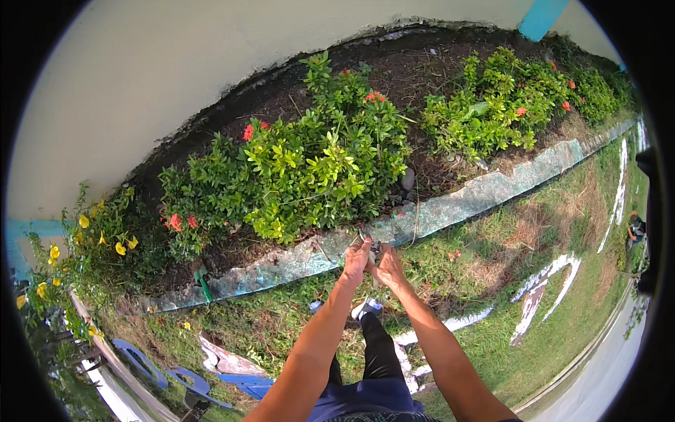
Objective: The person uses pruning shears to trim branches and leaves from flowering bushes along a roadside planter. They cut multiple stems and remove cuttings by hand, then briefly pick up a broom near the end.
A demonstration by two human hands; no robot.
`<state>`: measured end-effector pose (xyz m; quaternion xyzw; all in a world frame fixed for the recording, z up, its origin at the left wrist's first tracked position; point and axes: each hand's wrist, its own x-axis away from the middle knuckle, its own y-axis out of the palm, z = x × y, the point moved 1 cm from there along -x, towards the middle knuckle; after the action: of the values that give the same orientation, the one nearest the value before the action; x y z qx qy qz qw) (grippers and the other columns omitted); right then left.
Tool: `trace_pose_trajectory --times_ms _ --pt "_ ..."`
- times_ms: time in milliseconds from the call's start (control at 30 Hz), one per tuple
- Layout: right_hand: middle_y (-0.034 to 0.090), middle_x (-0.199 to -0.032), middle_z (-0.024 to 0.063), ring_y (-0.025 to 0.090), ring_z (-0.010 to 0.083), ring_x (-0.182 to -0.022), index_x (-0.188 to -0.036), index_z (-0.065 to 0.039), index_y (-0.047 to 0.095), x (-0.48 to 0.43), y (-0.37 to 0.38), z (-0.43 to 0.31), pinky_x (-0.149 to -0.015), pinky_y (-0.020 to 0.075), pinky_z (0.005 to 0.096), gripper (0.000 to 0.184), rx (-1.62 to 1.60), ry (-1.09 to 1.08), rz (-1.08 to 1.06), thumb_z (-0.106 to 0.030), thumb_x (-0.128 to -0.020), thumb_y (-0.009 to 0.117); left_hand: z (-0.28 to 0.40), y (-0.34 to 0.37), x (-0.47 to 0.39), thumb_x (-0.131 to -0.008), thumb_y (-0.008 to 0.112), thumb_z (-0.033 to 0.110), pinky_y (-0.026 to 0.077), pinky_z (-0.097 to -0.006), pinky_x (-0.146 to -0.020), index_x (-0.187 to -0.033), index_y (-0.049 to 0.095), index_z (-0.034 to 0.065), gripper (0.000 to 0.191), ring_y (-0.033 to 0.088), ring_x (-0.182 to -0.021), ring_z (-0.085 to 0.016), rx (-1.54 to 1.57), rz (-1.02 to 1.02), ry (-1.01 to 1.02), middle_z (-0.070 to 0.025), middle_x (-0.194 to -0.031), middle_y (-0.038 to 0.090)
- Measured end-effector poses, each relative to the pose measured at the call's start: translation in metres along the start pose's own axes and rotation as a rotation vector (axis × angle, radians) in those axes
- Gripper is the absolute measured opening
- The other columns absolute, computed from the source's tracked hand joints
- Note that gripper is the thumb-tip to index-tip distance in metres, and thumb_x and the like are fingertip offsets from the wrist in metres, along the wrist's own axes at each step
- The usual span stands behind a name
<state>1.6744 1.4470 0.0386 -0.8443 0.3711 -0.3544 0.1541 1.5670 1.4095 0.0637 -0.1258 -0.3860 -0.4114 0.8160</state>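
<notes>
My left hand (357, 257) and my right hand (389, 265) are close together over the near edge of a low concrete curb (448, 213). Between their fingers is a small dark and pale thing, too small and covered to name. The fingers of both hands are bent around it. Just beyond them grows a leafy green shrub (321, 174) with red flower clusters. A green-handled tool (203, 285) stands by the curb at the left, its other end hidden among the plants.
A second flowering shrub (495, 105) grows at the right, before a pale wall (132, 63). Yellow flowers (120, 248) are at the left. White-painted shapes (466, 319) lie in the grass by my feet. Another person (636, 229) is far off at the right.
</notes>
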Motion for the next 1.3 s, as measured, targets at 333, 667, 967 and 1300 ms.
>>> trace_pose_trajectory --times_ms 333,667,967,1300 --pt "0.042 -0.109 0.0243 0.041 0.0383 -0.104 -0.114 0.000 0.034 0.014 0.066 -0.118 -0.084 0.0370 0.0469 0.071 0.204 -0.086 -0.244 -0.036 -0.062 0.066 0.011 -0.140 0.023 -0.083 0.055 0.027 0.041 -0.0247 -0.053 -0.083 0.059 0.0085 0.019 0.056 -0.061 -0.010 0.127 0.259 0.133 -0.0005 -0.072 0.060" --pt "0.038 -0.105 0.0176 0.040 0.0360 -0.101 -0.106 -0.004 0.037 0.023 0.168 -0.173 -0.079 0.0345 0.0502 0.064 0.361 -0.299 -0.266 -0.030 -0.058 0.071 -0.010 -0.297 0.050 -0.071 0.055 0.006 0.042 -0.0378 -0.072 -0.081 0.058 0.0024 0.011 0.053 -0.079 -0.030 -0.415 0.989 0.318 -0.0130 -0.079 0.056" --pt "0.038 -0.106 0.0183 0.037 0.0366 -0.104 -0.105 -0.004 0.037 0.031 0.254 -0.210 -0.080 0.0345 0.0514 0.063 0.363 -0.461 -0.221 -0.029 -0.059 0.071 0.010 -0.435 0.080 -0.071 0.052 0.007 0.028 -0.0459 -0.087 -0.107 0.047 0.0043 0.037 0.031 -0.115 -0.030 -0.890 1.303 0.227 -0.0148 -0.125 0.033" --pt "0.041 -0.107 0.0202 0.040 0.0363 -0.104 -0.109 0.001 0.040 0.046 0.343 -0.248 -0.086 0.0333 0.0459 0.067 0.315 -0.454 -0.332 -0.036 -0.062 0.068 -0.033 -0.525 0.055 -0.078 0.047 0.008 0.045 -0.0460 -0.075 -0.108 0.044 0.0009 0.030 0.040 -0.108 -0.030 -0.841 1.163 -0.076 -0.0167 -0.111 0.040"
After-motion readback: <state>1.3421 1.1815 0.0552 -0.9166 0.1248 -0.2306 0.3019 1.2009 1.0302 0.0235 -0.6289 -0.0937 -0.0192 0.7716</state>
